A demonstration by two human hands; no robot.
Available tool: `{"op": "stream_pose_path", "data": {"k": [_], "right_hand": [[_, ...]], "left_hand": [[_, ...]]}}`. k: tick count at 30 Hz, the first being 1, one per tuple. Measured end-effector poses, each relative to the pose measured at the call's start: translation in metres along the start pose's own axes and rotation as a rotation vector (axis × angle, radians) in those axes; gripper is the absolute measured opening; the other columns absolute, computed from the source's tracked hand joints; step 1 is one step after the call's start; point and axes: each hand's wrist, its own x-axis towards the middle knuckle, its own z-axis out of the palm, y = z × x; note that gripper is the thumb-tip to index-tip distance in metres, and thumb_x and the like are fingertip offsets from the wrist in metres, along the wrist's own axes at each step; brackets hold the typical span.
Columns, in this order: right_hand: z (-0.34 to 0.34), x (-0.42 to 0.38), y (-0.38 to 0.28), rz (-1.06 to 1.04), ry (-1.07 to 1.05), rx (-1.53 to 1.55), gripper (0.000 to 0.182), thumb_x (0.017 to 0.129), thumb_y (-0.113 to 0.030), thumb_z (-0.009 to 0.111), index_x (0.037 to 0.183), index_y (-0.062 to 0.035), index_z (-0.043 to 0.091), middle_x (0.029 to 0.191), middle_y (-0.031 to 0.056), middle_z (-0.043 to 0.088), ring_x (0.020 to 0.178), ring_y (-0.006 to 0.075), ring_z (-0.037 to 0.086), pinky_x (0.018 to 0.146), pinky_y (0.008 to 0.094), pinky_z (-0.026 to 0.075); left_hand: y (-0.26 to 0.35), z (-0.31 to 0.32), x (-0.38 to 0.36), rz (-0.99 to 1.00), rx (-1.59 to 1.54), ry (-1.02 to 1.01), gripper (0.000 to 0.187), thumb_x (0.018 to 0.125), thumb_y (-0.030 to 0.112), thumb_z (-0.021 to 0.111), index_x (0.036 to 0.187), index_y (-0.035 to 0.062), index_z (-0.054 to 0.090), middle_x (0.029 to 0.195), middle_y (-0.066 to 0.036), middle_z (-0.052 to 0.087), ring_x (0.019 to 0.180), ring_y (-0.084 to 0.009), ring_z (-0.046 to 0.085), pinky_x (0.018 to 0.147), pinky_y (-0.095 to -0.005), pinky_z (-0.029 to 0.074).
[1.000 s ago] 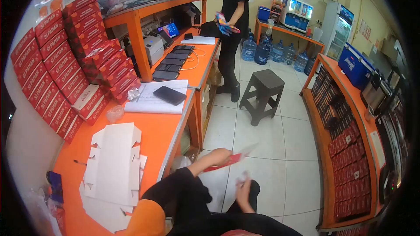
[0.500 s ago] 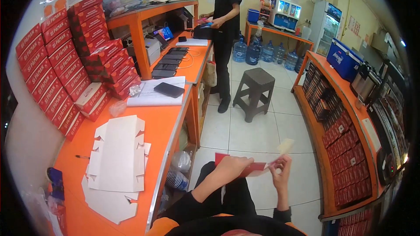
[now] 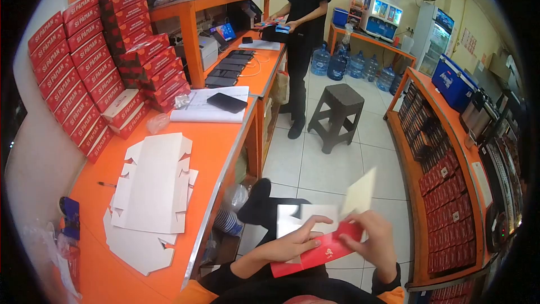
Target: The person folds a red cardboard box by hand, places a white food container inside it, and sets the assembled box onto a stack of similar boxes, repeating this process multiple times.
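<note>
Over my lap is a partly folded cardboard box (image 3: pixel 325 251), red outside with white lettering and pale inside. My left hand (image 3: pixel 281 250) holds it from the left, fingers lying over the red panel. At its right end my right hand (image 3: pixel 372 241) pinches the red cardboard. A pale flap (image 3: pixel 361 188) sticks up beyond the right hand, and white inner panels show behind the left fingers. On the orange counter (image 3: pixel 140 146) to my left lie flat, unfolded box blanks (image 3: pixel 152 191), stacked white side up.
Tall stacks of red boxes (image 3: pixel 93 70) line the wall. A phone (image 3: pixel 227 102) rests on papers, a pen (image 3: pixel 107 184) beside the blanks. Ahead are a dark stool (image 3: pixel 337 107) and a person in black (image 3: pixel 308 28) holding colourful packets. Shelves (image 3: pixel 444 186) with boxes stand right.
The box has turned and opened, now showing its pale inner panels and lettered red side. Both hands have come closer together on it. My view has shifted slightly, and one foot now shows.
</note>
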Motion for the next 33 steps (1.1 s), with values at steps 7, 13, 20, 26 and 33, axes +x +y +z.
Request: {"op": "stream_pose_path", "data": {"k": [7, 13, 20, 26, 33], "right_hand": [[0.028, 0.008, 0.023, -0.074, -0.137, 0.176, 0.027, 0.076, -0.014, 0.069, 0.102, -0.0124, 0.065, 0.084, 0.0036, 0.064, 0.065, 0.0216, 0.062, 0.058, 0.0298, 0.05], [0.039, 0.02, 0.041, -0.096, -0.348, 0.194, 0.02, 0.083, -0.016, 0.061, 0.102, -0.0095, 0.064, 0.086, 0.0079, 0.065, 0.067, 0.0251, 0.063, 0.06, 0.0307, 0.051], [0.025, 0.033, 0.052, 0.263, 0.092, 0.333, 0.007, 0.084, -0.006, 0.061, 0.086, -0.0015, 0.066, 0.062, 0.0102, 0.057, 0.051, 0.018, 0.059, 0.048, 0.027, 0.045], [0.041, 0.044, 0.059, 0.07, -0.003, 0.095, 0.007, 0.08, -0.01, 0.064, 0.081, -0.0025, 0.066, 0.063, 0.0109, 0.058, 0.051, 0.0244, 0.057, 0.048, 0.0303, 0.045], [0.053, 0.045, 0.062, 0.122, -0.232, 0.21, 0.01, 0.079, -0.014, 0.062, 0.079, -0.004, 0.065, 0.069, 0.0126, 0.062, 0.061, 0.0289, 0.061, 0.056, 0.0345, 0.049]], "left_hand": [[0.004, 0.001, -0.012, 0.031, 0.145, 0.213, 0.047, 0.095, 0.005, 0.04, 0.135, 0.0078, 0.014, 0.119, -0.021, 0.056, 0.106, -0.0153, 0.05, 0.091, -0.0271, 0.038], [0.03, -0.016, -0.012, -0.143, 0.51, 0.143, 0.055, 0.092, 0.011, 0.049, 0.134, 0.0036, 0.014, 0.107, -0.019, 0.062, 0.106, -0.0287, 0.055, 0.091, -0.0343, 0.039], [0.023, -0.046, -0.02, 0.324, 0.817, 0.878, 0.032, 0.087, 0.011, 0.059, 0.117, 0.0034, 0.054, 0.101, -0.013, 0.061, 0.096, -0.0252, 0.06, 0.082, -0.0322, 0.046], [-0.016, -0.056, 0.006, 0.581, 0.659, 0.599, 0.018, 0.08, 0.002, 0.063, 0.098, 0.0065, 0.063, 0.102, -0.008, 0.056, 0.106, -0.0277, 0.055, 0.096, -0.0379, 0.039], [-0.013, -0.062, 0.014, 0.499, 1.315, 0.825, 0.015, 0.074, 0.018, 0.071, 0.085, 0.0105, 0.065, 0.075, -0.001, 0.05, 0.085, -0.0196, 0.054, 0.097, -0.0489, 0.032]]}}
